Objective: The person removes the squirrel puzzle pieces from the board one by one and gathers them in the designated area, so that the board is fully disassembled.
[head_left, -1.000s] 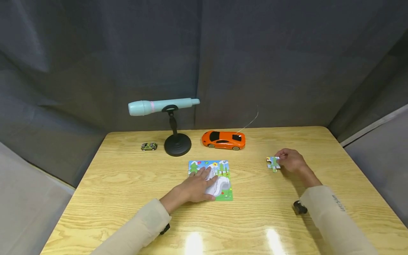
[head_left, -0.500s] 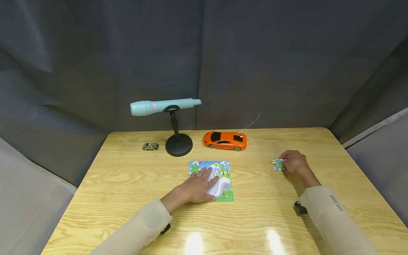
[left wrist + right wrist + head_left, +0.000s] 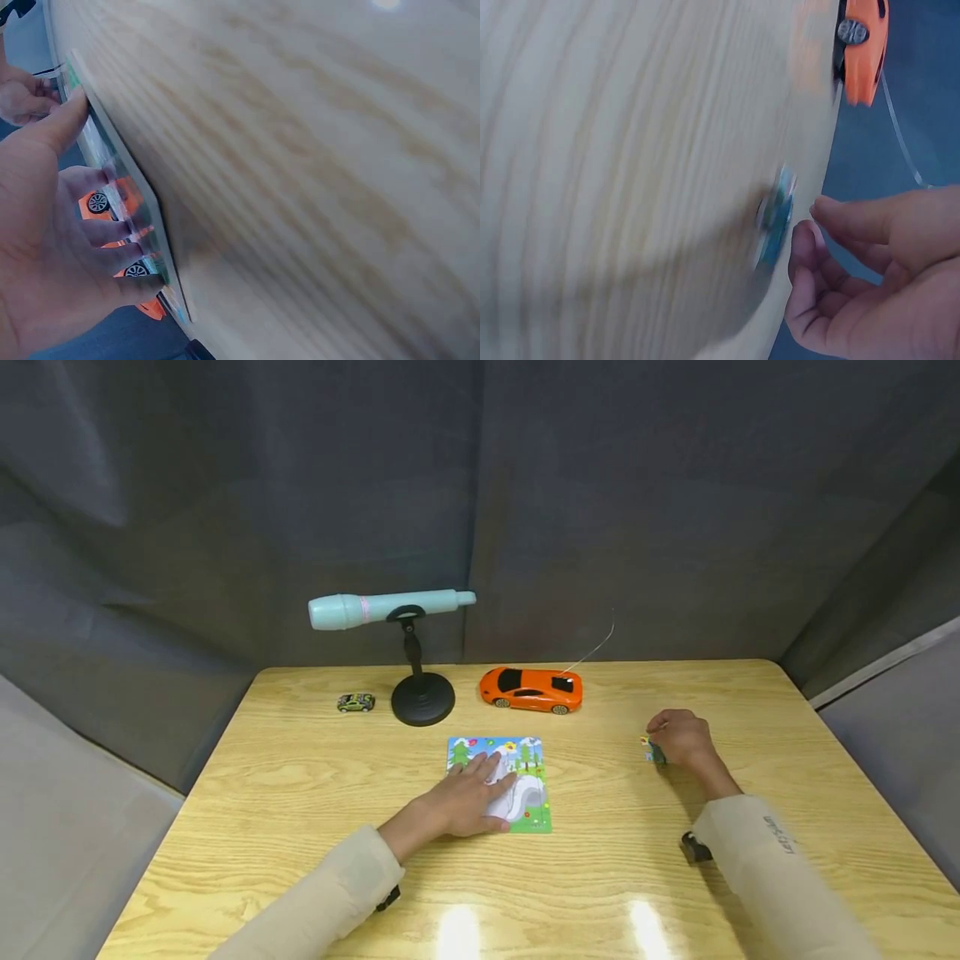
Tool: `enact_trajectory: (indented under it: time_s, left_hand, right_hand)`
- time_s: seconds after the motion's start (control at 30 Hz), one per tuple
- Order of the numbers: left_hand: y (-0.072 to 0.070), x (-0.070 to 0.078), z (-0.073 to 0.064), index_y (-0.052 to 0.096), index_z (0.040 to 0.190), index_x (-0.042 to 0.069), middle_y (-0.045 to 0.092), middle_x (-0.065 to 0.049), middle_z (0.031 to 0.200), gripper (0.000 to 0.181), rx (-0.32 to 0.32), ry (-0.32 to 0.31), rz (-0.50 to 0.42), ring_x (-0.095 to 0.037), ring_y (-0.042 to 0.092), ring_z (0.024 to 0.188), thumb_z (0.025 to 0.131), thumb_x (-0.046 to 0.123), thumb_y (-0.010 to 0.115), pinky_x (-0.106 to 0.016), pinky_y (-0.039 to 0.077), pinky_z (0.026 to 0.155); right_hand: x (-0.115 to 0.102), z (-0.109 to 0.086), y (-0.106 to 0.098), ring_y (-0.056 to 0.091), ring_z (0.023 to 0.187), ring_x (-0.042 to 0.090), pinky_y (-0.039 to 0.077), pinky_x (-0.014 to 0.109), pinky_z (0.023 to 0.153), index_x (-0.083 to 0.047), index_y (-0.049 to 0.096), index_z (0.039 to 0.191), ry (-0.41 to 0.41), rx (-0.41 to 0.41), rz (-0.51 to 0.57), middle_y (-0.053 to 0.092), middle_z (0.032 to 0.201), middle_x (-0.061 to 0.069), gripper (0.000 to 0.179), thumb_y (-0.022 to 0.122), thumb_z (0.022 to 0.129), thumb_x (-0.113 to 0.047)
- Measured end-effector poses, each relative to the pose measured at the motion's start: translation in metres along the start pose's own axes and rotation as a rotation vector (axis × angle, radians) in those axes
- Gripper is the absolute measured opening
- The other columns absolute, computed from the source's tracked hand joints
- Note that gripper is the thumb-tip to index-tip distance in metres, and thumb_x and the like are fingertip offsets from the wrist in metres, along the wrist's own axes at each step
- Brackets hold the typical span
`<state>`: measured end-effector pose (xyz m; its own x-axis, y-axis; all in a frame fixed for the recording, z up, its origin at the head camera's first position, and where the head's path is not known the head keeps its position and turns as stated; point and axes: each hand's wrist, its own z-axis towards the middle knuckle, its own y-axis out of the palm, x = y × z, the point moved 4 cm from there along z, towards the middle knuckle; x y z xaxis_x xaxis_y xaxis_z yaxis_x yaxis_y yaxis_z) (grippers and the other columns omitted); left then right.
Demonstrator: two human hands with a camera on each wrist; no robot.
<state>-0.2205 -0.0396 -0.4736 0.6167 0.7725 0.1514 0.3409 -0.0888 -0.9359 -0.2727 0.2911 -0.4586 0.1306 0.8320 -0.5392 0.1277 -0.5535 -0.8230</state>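
Observation:
My left hand (image 3: 468,797) lies flat, fingers spread, on a square picture jigsaw puzzle (image 3: 534,797) with trees and a pale grey shape on green. In the left wrist view, the fingertips of my left hand (image 3: 67,225) press on the thin puzzle (image 3: 146,202) from above. Toward the table's right side, my right hand (image 3: 681,739) hovers close over a jigsaw piece (image 3: 650,752), partly covering it. The right wrist view shows this piece (image 3: 776,221) blurred and low on the tabletop. Beside it, the loosely bent fingers of my right hand (image 3: 877,270) hold nothing.
Behind the puzzle stands an orange toy car (image 3: 531,690) with a thin wire rising from it. Left of it is a pale blue toy microphone (image 3: 390,608) on a black stand (image 3: 422,699). A small patterned toy car (image 3: 356,702) sits farther left. Dark curtain (image 3: 600,510) hangs behind the table.
My right hand drew the jigsaw piece slightly right, then let go of it and shifted a little left over it. My left hand stays on the puzzle.

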Motion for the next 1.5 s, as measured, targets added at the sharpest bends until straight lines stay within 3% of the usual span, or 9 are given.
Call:
enact_trajectory:
  time_s: [0.13,0.27,0.37,0.53,0.77,0.93,1.13,1.5]
  left_hand:
    - [0.001,-0.003,-0.001,0.022,0.152,0.025,0.008,-0.012,0.16,0.076,0.022,0.015,-0.006,-0.033,0.011,0.148,0.09,0.06,0.049,-0.054,0.022,0.115]
    - [0.003,-0.004,-0.004,0.024,0.152,0.024,0.011,-0.014,0.16,0.075,0.044,0.027,-0.005,-0.034,0.013,0.147,0.09,0.059,0.049,-0.055,0.023,0.114]
    - [0.004,-0.005,-0.006,0.025,0.151,0.024,0.012,-0.014,0.16,0.074,0.048,0.03,-0.004,-0.034,0.013,0.147,0.091,0.059,0.048,-0.056,0.024,0.114]
    - [0.004,-0.006,-0.007,0.027,0.151,0.026,0.013,-0.013,0.16,0.069,0.066,0.04,0.002,-0.034,0.014,0.147,0.092,0.061,0.042,-0.056,0.023,0.114]
    - [0.001,-0.014,-0.012,0.028,0.15,0.028,0.012,-0.017,0.159,0.068,0.085,0.011,0.024,-0.034,0.013,0.147,0.093,0.061,0.041,-0.054,0.022,0.116]
    - [0.0,-0.014,-0.016,0.03,0.15,0.027,0.013,-0.022,0.158,0.068,0.097,0.008,0.037,-0.037,0.014,0.147,0.092,0.061,0.043,-0.052,0.023,0.116]
    - [0.003,-0.015,-0.018,0.028,0.151,0.025,0.016,-0.026,0.156,0.072,0.099,-0.017,0.061,-0.038,0.016,0.146,0.091,0.061,0.045,-0.051,0.025,0.115]
    - [0.002,-0.014,-0.018,0.027,0.151,0.026,0.013,-0.029,0.155,0.073,0.066,-0.072,0.048,-0.04,0.015,0.145,0.091,0.063,0.044,-0.051,0.024,0.116]
  right_hand:
    - [-0.023,0.003,0.01,0.063,0.075,0.024,0.05,0.04,0.071,0.007,0.06,0.111,-0.038,0.016,0.022,0.067,0.1,0.023,0.027,0.054,0.093,-0.012]
    - [-0.046,0.008,0.023,0.06,0.082,0.026,0.048,0.037,0.074,0.006,0.06,0.112,-0.052,0.041,0.028,0.066,0.096,0.019,0.03,0.058,0.091,-0.015]
    - [-0.065,0.01,0.032,0.057,0.08,0.023,0.046,0.031,0.069,0.004,0.062,0.112,-0.045,0.035,0.047,0.064,0.093,0.016,0.029,0.061,0.089,-0.015]
    - [-0.092,0.009,0.048,0.056,0.082,0.022,0.045,0.03,0.07,0.002,0.063,0.111,-0.067,0.014,0.068,0.064,0.094,0.013,0.028,0.064,0.089,-0.015]
    - [-0.124,0.004,0.074,0.057,0.078,0.018,0.046,0.029,0.071,-0.002,0.067,0.104,-0.127,-0.014,0.099,0.066,0.088,0.008,0.024,0.07,0.085,-0.017]
    - [-0.139,0.003,0.086,0.057,0.076,0.016,0.047,0.027,0.07,-0.003,0.068,0.1,-0.131,-0.014,0.111,0.066,0.086,0.007,0.021,0.073,0.083,-0.014]
    - [-0.153,0.002,0.1,0.056,0.069,0.013,0.044,0.02,0.06,-0.004,0.068,0.096,-0.125,-0.071,0.136,0.067,0.081,0.005,0.017,0.073,0.083,-0.013]
    - [-0.159,0.001,0.108,0.056,0.071,0.013,0.046,0.02,0.06,-0.005,0.069,0.096,-0.093,-0.094,0.129,0.066,0.081,0.004,0.016,0.074,0.082,-0.013]
